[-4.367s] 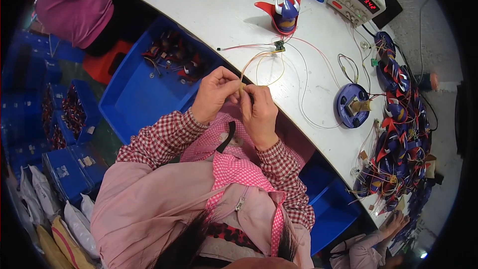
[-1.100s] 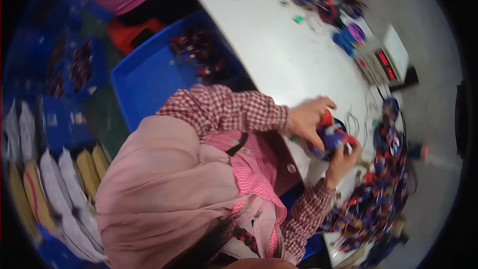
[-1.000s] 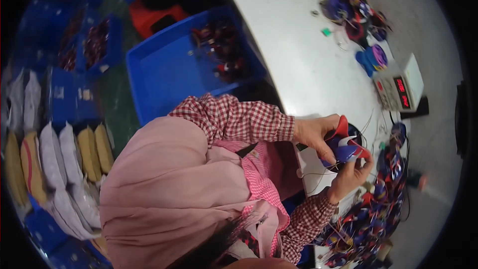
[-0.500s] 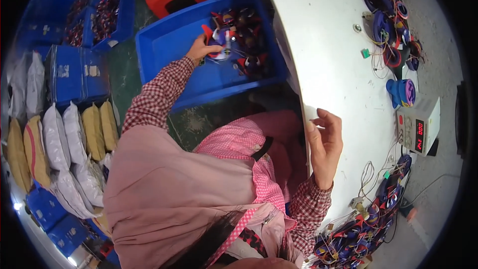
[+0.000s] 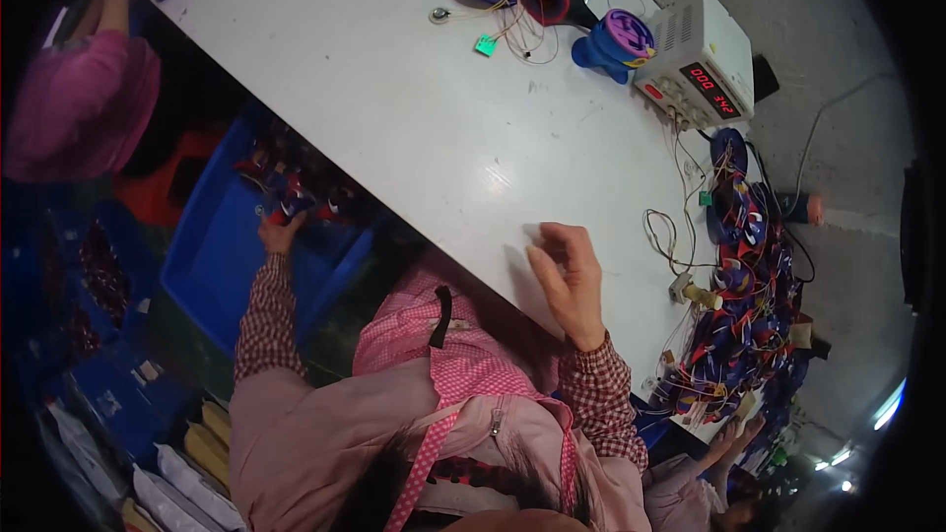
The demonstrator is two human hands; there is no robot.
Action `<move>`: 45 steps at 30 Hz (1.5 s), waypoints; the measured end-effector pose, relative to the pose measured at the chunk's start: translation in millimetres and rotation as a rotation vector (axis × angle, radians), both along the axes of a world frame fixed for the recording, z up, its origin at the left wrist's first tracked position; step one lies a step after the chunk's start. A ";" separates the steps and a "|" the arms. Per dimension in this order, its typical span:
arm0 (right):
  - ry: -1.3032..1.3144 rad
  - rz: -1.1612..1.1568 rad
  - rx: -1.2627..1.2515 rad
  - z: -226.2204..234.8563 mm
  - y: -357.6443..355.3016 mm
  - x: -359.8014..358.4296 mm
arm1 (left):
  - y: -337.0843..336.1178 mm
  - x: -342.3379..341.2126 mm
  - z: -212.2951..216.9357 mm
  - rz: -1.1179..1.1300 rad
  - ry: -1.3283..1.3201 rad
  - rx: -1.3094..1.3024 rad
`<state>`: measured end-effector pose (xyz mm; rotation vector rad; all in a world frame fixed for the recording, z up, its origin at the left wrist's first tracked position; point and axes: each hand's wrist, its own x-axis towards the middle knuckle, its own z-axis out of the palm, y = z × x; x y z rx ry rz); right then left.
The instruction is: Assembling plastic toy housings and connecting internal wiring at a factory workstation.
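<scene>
We see smooth white tabletop (image 5: 434,128), scuffed, faintly glossy under light. Blue bin (image 5: 222,251): smooth plastic, slight sheen. Toy figures (image 5: 294,204) inside: shiny plastic. Power-supply casing (image 5: 727,34): matt, looks metal. Checked sleeves (image 5: 599,384): woven cloth, matt; pink apron (image 5: 394,333): cloth. Zip pull (image 5: 496,425): shiny metal. Wall (image 5: 847,59): rough, matt.

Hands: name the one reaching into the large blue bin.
The left hand, by the toy parts there; the right hand is over the white table instead.
</scene>
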<state>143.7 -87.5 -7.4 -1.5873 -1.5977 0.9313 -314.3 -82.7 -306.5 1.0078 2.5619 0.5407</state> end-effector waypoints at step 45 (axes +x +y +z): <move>0.301 -0.183 0.382 -3.1 -31.1 29.5 | 287.3 255.5 330.3 -1.264 0.655 0.867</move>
